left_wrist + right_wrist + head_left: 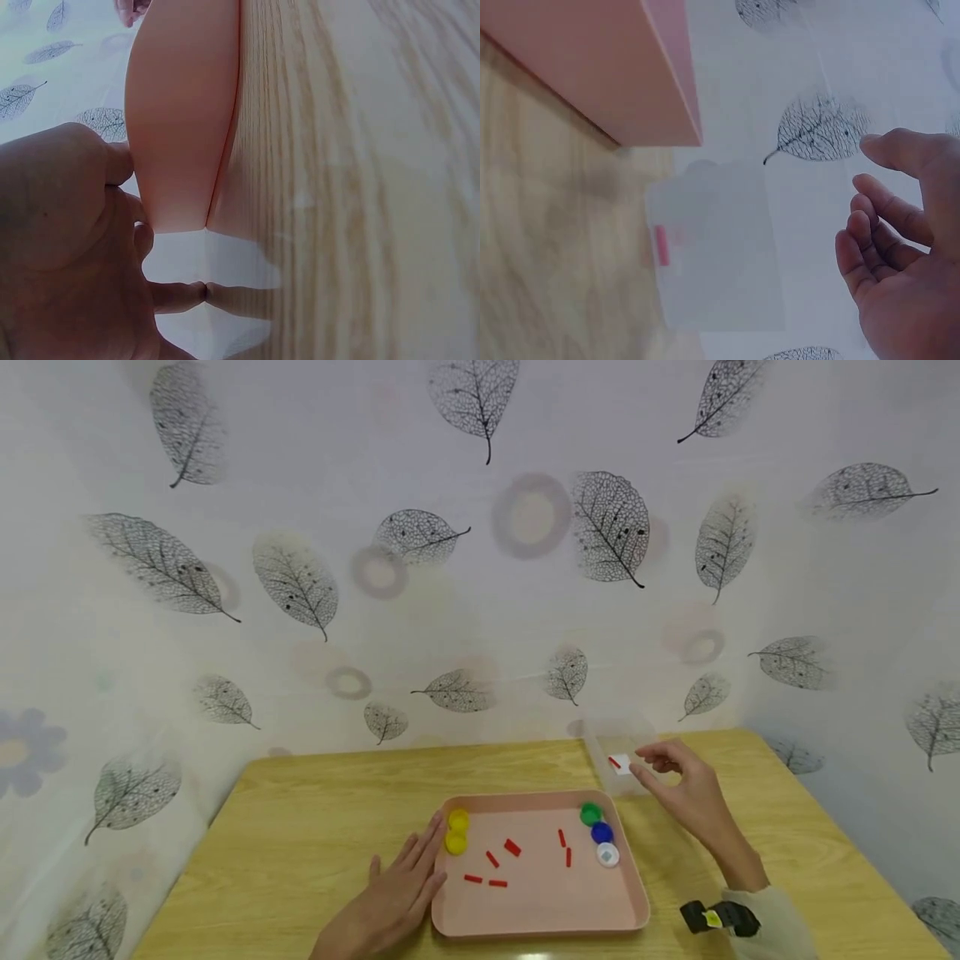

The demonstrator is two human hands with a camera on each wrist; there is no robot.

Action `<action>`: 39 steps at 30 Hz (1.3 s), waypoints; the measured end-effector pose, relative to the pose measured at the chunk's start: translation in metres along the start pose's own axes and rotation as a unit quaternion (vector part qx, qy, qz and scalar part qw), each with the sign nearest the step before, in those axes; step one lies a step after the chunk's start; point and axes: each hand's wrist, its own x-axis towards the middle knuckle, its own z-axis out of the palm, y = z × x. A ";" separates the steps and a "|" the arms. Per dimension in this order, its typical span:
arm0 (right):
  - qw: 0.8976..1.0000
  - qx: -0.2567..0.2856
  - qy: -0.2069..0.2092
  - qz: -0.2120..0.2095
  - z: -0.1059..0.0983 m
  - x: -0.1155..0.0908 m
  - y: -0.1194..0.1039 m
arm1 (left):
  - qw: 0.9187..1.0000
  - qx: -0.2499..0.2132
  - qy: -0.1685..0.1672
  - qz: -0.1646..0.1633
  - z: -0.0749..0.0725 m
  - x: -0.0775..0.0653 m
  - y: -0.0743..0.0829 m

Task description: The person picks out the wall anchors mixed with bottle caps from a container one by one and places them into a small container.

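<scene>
- On a wooden desk (300,827), a person's two bare hands are working around a pink tray (540,918), which is lying in front of them at 6 o'clock in the head view.
- At the tray's 9 o'clock side, the left hand (401,889) is resting its fingers against the outer wall, its grip stretching out nearly straight and clasping nothing.
- Toward 2 o'clock, the right hand (693,789) is hovering near a clear box (600,764); its grip is curling loosely, thumb and forefinger standing apart with nothing visible between them.
- Beyond the tray's 1 o'clock corner, the box is showing a white piece (623,766) and a red stick (614,762).
- Inside the tray, red sticks (498,883) are lying scattered across the floor.
- Two yellow caps (457,842) are sitting at 10 o'clock; green (591,814), blue (602,832) and white caps (608,855) are curving from 1 to 3 o'clock.
</scene>
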 end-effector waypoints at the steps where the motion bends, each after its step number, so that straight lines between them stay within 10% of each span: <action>1: 1.000 0.002 -0.008 0.003 0.000 -0.002 -0.002 | 1.000 -0.001 0.001 0.000 0.001 0.000 0.000; 39: 0.979 0.128 -0.149 -0.055 0.056 -0.055 -0.038 | 1.000 0.006 0.003 0.000 0.000 -0.001 0.002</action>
